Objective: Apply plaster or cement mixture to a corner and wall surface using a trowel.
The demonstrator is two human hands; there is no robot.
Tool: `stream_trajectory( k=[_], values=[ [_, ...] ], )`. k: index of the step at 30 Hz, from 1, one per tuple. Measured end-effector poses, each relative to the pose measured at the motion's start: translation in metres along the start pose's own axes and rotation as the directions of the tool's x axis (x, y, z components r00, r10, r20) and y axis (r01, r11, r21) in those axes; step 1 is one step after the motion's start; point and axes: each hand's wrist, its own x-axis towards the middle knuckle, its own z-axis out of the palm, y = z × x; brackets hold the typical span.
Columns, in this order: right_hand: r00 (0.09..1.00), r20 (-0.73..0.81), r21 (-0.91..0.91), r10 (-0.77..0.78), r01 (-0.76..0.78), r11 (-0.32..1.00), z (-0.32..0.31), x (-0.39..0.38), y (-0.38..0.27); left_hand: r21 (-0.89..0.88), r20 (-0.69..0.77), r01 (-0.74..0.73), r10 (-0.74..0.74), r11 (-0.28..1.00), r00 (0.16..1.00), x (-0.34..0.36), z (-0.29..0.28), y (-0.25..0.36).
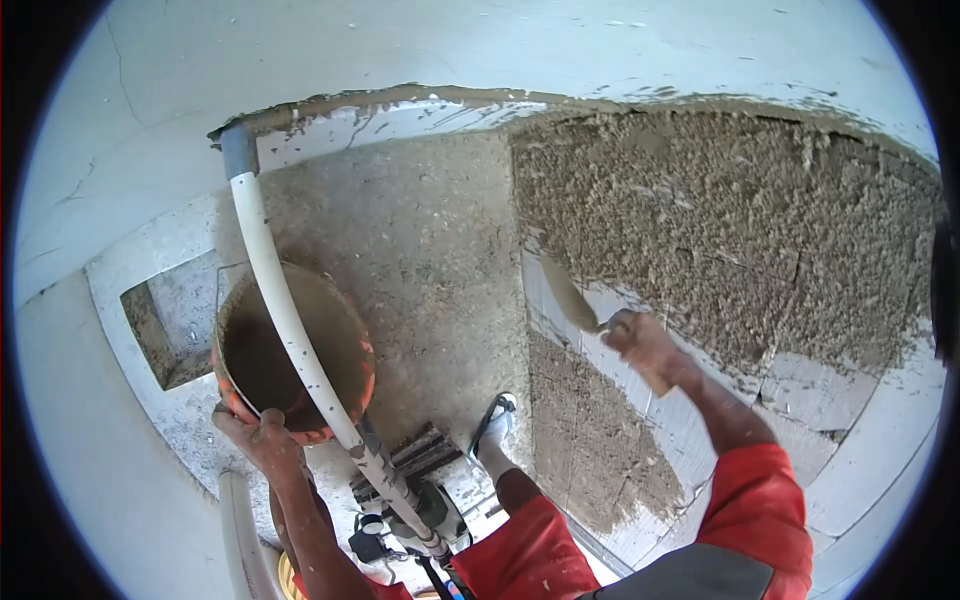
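Observation:
My right hand (640,345) is closed round the wooden handle of a trowel (566,293); its blade is coated with wet mortar. The blade points up and left, close in front of the block wall (815,390). Rough grey mortar (720,220) covers the wall's upper part, and another patch (590,440) lies lower down. At the left, my left hand (262,440) grips the near rim of an orange-red bucket (362,365). Dark grey mix shows inside the bucket, partly hidden by a white pipe crossing in front.
The splashed white pipe (270,250) runs from the far wall down towards me. Beside the bucket is a recessed square opening (165,330). Dark equipment (435,510) stands near my sandalled foot (495,425) on the concrete floor (420,270). Another pipe (240,520) is lower left.

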Motion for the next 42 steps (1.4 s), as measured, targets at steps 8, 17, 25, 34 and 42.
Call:
stream_trajectory(
  k=[8, 17, 25, 34, 42],
  values=[
    [0.933, -0.348, 0.653, 0.086, 0.176, 0.737, 0.164, 0.207, -0.057, 0.142, 0.109, -0.024, 0.009, 0.990, 0.994, -0.010, 0.015, 0.023],
    [0.805, -0.582, 0.395, 0.118, 0.154, 0.906, 0.190, 0.325, -0.181, 0.154, 0.211, -0.149, 0.114, 0.977, 0.971, 0.004, 0.028, 0.010],
    [0.798, -0.465, 0.798, 0.383, 0.191, 0.571, 0.143, 0.351, -0.235, 0.147, 0.260, -0.168, 0.126, 0.975, 0.957, 0.016, 0.028, 0.002],
    [0.821, -0.504, 0.802, 0.268, 0.330, 0.498, 0.125, 0.321, -0.190, 0.157, 0.309, -0.155, 0.101, 0.975, 0.946, 0.015, 0.026, 0.004],
    [0.920, -0.343, 0.924, 0.189, 0.295, 0.242, 0.086, 0.227, -0.153, 0.032, 0.266, -0.187, 0.172, 0.982, 0.948, 0.004, 0.036, 0.006]
  ],
)
